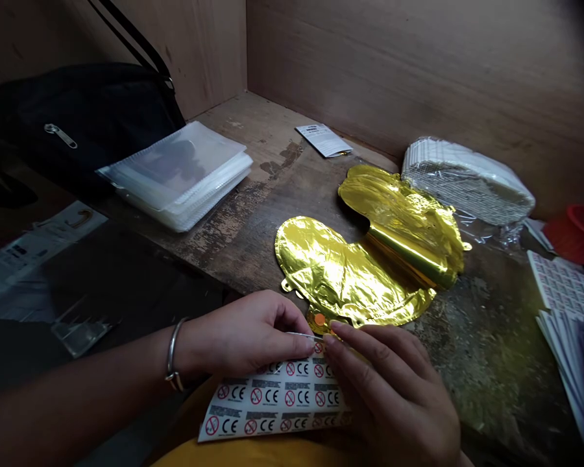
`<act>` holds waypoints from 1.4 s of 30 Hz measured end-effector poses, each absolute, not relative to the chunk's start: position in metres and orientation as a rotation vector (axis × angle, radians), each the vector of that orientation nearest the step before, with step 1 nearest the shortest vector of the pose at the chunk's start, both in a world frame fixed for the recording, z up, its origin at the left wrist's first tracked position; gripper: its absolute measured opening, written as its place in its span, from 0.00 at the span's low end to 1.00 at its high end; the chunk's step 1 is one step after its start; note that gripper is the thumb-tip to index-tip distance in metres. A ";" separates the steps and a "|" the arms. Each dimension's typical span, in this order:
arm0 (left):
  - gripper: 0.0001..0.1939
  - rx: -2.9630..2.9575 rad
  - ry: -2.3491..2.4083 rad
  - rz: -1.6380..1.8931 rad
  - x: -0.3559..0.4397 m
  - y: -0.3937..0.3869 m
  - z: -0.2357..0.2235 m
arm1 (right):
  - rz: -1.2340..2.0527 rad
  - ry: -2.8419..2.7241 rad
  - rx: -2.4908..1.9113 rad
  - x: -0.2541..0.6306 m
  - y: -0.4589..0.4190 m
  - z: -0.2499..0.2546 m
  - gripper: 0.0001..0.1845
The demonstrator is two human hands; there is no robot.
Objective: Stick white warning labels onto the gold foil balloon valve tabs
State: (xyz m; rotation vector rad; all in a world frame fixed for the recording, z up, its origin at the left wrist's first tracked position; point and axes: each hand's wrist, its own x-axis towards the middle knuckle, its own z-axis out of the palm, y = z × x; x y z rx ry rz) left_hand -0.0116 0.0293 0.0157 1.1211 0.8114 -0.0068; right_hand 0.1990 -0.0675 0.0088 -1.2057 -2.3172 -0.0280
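A white sheet of stickers printed with CE marks and red crossed-out symbols is held low in front of me. My left hand, with a metal bangle at the wrist, pinches its upper edge between thumb and fingers. My right hand is closed over the sheet's right side, fingertips at the top corner beside the left thumb. Just beyond the fingertips lies a flat gold foil balloon, folded over on the table. An orange round spot shows on its near tab. The right thumb is hidden.
Left on the worn table is a stack of clear plastic sleeves against a black bag. A folded paper packet lies at the back. Rightward are a plastic-wrapped white bundle, a red container and more sticker sheets.
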 end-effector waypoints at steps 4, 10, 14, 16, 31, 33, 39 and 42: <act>0.13 1.118 0.796 0.003 -0.012 0.030 0.012 | 0.007 -2.270 -1.146 0.195 -0.067 0.011 0.12; 0.15 1.118 0.812 -0.008 -0.013 0.032 0.012 | 0.118 -2.115 -1.308 0.192 -0.065 0.016 0.13; 0.14 1.129 0.806 -0.009 -0.013 0.031 0.011 | 0.059 -2.124 -1.364 0.193 -0.061 0.016 0.12; 0.13 1.124 0.809 0.007 -0.013 0.031 0.010 | 0.015 -2.169 -1.335 0.194 -0.060 0.015 0.13; 0.13 1.120 0.805 0.057 -0.014 0.031 0.009 | 0.049 -2.347 -1.167 0.203 -0.063 0.011 0.17; 0.13 1.125 0.790 0.047 -0.015 0.031 0.007 | 0.180 -2.236 -1.222 0.197 -0.061 0.014 0.15; 0.10 1.086 0.720 -0.002 -0.018 0.031 0.007 | 0.475 -2.036 -1.345 0.181 -0.051 0.024 0.08; 0.09 1.153 0.747 -0.002 -0.018 0.030 0.008 | 0.575 -2.025 -1.380 0.178 -0.050 0.031 0.07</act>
